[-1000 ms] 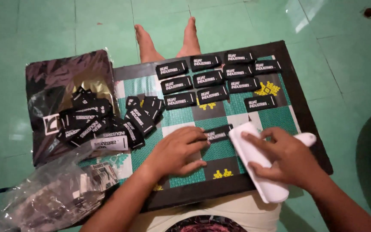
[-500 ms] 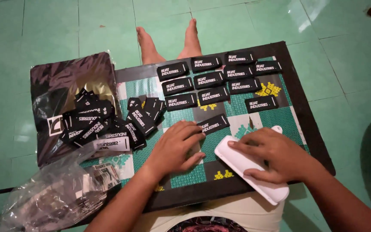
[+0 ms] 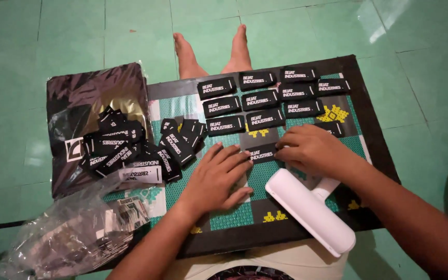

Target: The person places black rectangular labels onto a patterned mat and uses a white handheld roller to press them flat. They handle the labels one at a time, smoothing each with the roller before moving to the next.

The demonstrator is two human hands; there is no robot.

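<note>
Eleven black labels (image 3: pixel 265 119) lie in rows on one green-and-black patterned mat (image 3: pixel 307 62), a twelfth (image 3: pixel 262 153) sits under the fingers of two hands (image 3: pixel 265 163), a loose heap (image 3: pixel 130 148) too tangled to count lies beside them, with one white roller (image 3: pixel 309 210) and one clear plastic bag (image 3: pixel 63 238).

Green-patterned mat (image 3: pixel 361 140) on tiled floor (image 3: pixel 37 41), under black labels (image 3: pixel 265 98).
</note>
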